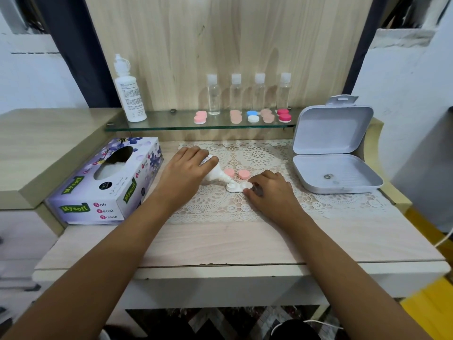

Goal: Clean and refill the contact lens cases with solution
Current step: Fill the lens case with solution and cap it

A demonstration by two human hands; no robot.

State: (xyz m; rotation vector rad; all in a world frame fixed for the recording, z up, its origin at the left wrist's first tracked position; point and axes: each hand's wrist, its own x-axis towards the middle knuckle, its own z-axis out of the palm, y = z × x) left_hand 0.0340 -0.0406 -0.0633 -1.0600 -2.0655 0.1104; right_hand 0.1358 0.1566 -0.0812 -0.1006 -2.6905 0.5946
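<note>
You are sitting at a pale wooden counter (220,241) with a white lace mat (257,155) spread on it. Your left hand (186,168) is wrapping its fingers around a small white squeeze bottle (215,174) and tipping it down to the right — the bottle's tip is touching the left cup of an open white contact lens case (239,187) lying on the mat. Your right hand (268,190) is resting on the mat with its fingers curled, and the fingertips are pressing on the right side of the case to hold it. Two round pink caps (236,173) are lying on the mat just behind the case.

To your left a purple flowered tissue box (107,182) is sitting on the counter, with white tissue showing in its opening. To your right an open grey plastic box (335,155) is sitting with its lid standing up — something small and round is lying inside, too small to tell.

Behind the mat a glass shelf (171,125) is holding a tall white solution bottle (128,92), four small clear bottles with white caps (247,93), and a row of closed lens cases (242,116) in pink, peach, blue-and-white and dark pink.
</note>
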